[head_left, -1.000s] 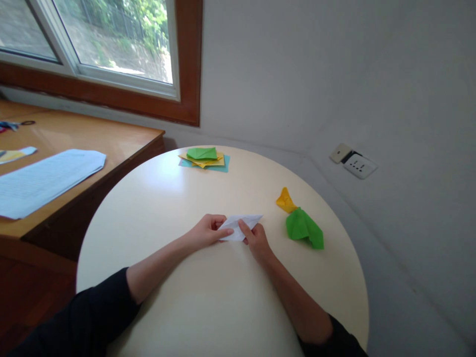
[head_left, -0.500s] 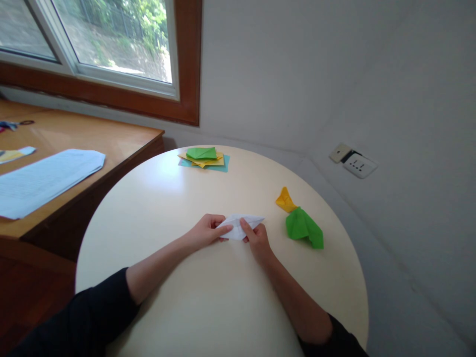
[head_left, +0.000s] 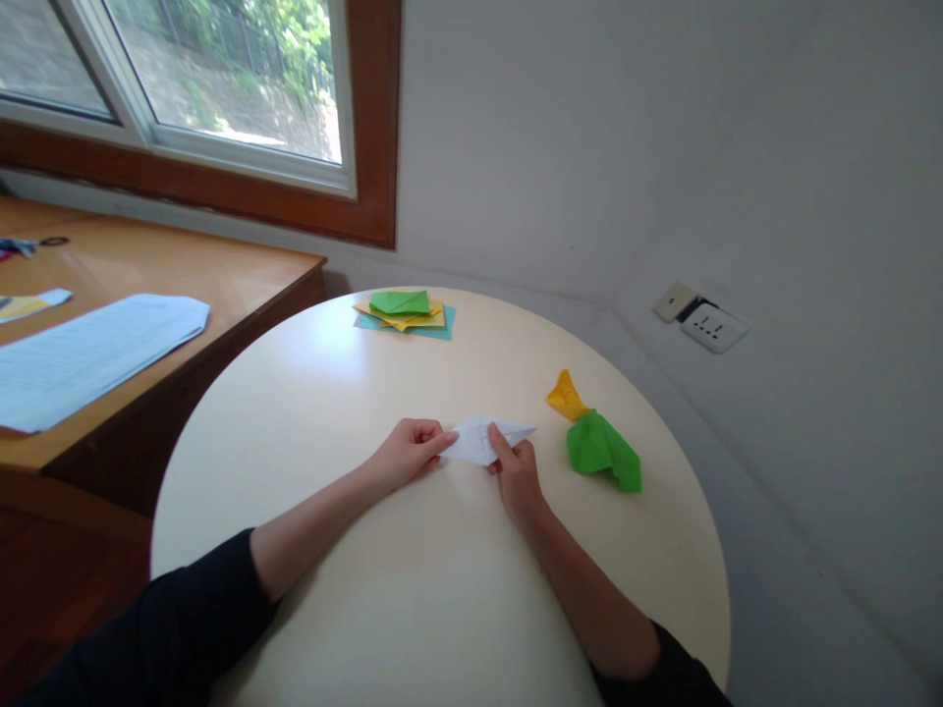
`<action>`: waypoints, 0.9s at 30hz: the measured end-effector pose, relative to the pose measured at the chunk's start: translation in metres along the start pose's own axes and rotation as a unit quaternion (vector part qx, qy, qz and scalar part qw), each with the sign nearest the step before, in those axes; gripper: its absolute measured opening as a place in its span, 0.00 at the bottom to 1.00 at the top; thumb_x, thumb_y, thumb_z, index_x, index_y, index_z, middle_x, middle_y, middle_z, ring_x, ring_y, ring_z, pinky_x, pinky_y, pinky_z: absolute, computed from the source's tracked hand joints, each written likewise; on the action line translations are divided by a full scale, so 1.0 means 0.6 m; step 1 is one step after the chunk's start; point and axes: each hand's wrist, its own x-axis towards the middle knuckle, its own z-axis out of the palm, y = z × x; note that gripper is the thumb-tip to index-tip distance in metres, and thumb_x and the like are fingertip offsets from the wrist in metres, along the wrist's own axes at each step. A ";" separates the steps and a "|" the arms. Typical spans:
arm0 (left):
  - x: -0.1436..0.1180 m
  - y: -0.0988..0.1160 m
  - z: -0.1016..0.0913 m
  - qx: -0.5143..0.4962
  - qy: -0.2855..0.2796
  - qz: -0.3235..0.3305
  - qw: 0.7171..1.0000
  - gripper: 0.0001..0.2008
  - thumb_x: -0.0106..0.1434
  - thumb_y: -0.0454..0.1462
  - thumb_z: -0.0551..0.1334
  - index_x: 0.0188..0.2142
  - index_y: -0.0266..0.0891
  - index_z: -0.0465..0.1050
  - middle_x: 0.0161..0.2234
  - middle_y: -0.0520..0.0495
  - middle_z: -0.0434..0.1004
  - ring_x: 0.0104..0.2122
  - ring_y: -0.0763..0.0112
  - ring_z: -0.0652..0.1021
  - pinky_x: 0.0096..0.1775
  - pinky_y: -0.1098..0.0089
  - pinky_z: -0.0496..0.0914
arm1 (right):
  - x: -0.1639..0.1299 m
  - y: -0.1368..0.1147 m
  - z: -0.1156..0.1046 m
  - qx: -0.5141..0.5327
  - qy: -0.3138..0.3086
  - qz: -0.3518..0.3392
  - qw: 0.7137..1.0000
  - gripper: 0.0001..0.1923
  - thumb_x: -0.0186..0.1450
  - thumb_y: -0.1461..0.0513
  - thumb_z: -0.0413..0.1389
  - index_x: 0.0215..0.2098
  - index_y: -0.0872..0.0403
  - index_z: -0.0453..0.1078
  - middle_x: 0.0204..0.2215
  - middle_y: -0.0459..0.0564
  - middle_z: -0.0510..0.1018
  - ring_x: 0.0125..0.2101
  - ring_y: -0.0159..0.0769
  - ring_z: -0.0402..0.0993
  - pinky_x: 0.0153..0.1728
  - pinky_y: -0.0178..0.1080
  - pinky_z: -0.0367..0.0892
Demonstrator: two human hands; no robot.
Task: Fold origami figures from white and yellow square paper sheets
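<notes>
A folded sheet of white paper, pointed at its right end, is held between both hands over the middle of the round table. My left hand pinches its left end, thumb on top. My right hand grips the lower right part, with the thumb pressed on the upper face and the fingers curled underneath. To the right of my right hand lies a green folded paper, touching or nearly touching a small yellow-orange folded paper.
At the table's far edge is a stack of folded paper, green over yellow over blue. A wooden desk on the left bears printed sheets and scissors. A wall socket is on the right.
The white paper has shifted slightly right and away from me. My left hand now holds it nearer its left tip, and my right hand has moved slightly right with it.
</notes>
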 end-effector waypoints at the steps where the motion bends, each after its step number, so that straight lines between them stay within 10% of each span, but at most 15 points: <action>1: 0.000 -0.001 0.000 -0.003 0.002 0.006 1.000 0.23 0.52 0.52 0.60 0.14 0.38 0.57 0.11 0.57 0.56 0.14 0.81 0.55 0.20 0.73 0.46 | 0.001 0.001 -0.001 0.009 0.001 0.003 1.000 0.25 0.56 0.50 0.56 0.11 0.54 0.55 0.08 0.39 0.57 0.12 0.24 0.51 0.15 0.33 0.43; 27: 0.005 0.000 -0.005 -0.181 0.080 -0.027 0.980 0.25 0.51 0.49 0.63 0.12 0.38 0.53 0.10 0.58 0.52 0.15 0.81 0.61 0.23 0.74 0.55 | 0.002 -0.037 0.015 0.200 0.079 0.085 0.973 0.18 0.46 0.56 0.64 0.16 0.55 0.58 0.10 0.36 0.58 0.13 0.20 0.49 0.13 0.28 0.48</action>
